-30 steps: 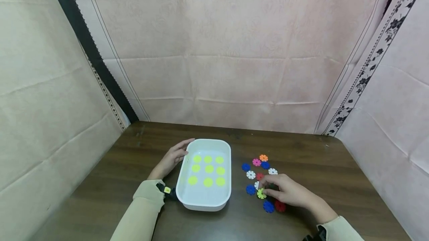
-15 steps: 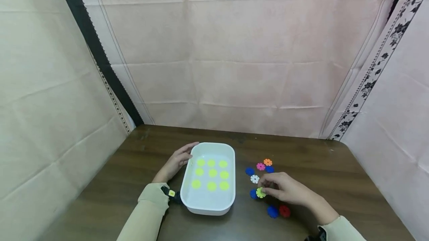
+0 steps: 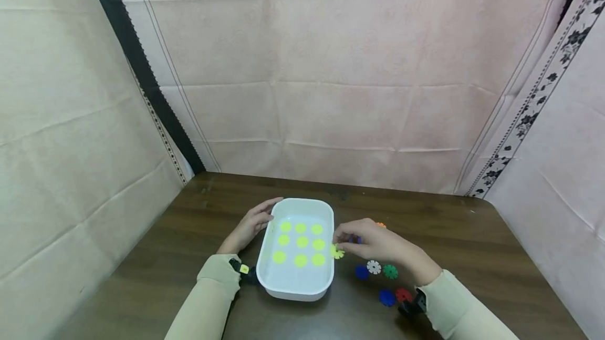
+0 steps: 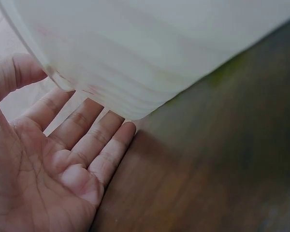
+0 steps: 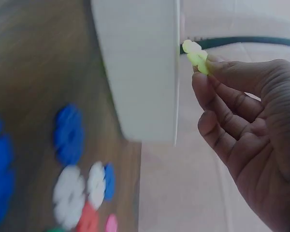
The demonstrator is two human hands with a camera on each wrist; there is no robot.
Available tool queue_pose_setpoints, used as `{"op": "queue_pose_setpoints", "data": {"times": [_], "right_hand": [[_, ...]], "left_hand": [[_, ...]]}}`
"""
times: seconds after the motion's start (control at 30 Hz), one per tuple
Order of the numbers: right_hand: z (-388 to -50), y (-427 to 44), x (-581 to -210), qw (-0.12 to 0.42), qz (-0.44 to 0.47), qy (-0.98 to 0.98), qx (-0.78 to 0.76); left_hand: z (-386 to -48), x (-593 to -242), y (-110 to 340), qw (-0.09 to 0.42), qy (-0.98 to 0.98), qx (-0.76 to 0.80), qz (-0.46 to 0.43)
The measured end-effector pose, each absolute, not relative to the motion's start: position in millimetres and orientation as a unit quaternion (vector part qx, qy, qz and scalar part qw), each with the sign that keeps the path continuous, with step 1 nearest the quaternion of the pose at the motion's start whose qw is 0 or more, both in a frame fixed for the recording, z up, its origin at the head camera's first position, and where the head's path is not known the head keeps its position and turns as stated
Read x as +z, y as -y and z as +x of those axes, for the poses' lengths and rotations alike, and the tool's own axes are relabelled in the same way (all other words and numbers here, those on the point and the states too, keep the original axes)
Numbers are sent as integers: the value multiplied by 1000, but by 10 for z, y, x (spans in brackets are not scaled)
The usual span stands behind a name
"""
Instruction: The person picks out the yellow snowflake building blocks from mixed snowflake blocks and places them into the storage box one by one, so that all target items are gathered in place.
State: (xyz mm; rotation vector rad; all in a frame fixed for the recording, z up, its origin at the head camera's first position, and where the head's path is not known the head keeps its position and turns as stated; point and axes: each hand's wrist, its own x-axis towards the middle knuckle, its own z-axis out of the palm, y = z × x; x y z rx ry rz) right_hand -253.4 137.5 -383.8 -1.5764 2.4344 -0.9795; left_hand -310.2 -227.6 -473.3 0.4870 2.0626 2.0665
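Observation:
A white tray (image 3: 295, 281) with rows of yellow-green dots on its floor stands on the table. Along its far left side lies my left hand (image 3: 247, 229), thumb and straight fingers against the rim and wall; the left wrist view shows the palm (image 4: 38, 179) bare. My right hand (image 3: 368, 240) pinches a yellow-green snowflake disc (image 3: 337, 252) between thumb and fingertips, just beside the tray's right rim. The right wrist view has the disc (image 5: 196, 56) raised to rim height, tilted, outside the wall.
Right of the tray lie loose snowflake discs: a white one (image 3: 374, 267), a green one (image 3: 390, 271), a red one (image 3: 403, 295), a blue one (image 3: 387, 298) and others partly behind my right hand. Fabric walls (image 3: 331, 93) border the table (image 3: 425, 208).
My right hand has picked up the yellow-green disc and carried it left and away from me to the tray's right rim. The green disc now shows. My left hand stays at the tray.

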Motion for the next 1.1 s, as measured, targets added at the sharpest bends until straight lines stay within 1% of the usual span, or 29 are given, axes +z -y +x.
{"op": "queue_pose_setpoints", "data": {"times": [0.1,0.2,0.3,0.43,0.63,0.87,1.1], "right_hand": [[-2578,-1173,-3779,53,-519,-794,-312],[-2620,-976,-3779,82,-514,-797,-307],[-2653,-787,-3848,116,-508,-795,-311],[-2669,-545,-3997,147,-529,-776,-309],[-2675,-310,-4131,163,-555,-763,-289],[-2706,-158,-4177,193,-551,-771,-254],[-2727,-101,-4195,200,-537,-788,-224]], "left_hand": [[-3115,-4734,2282,85,-695,696,162],[-3127,-4737,2286,83,-698,693,158],[-3125,-4739,2282,86,-702,688,161],[-3095,-4747,2273,90,-705,683,168],[-3071,-4750,2261,92,-703,682,179],[-3097,-4763,2270,87,-704,684,170],[-3118,-4755,2280,88,-704,684,173]]}}
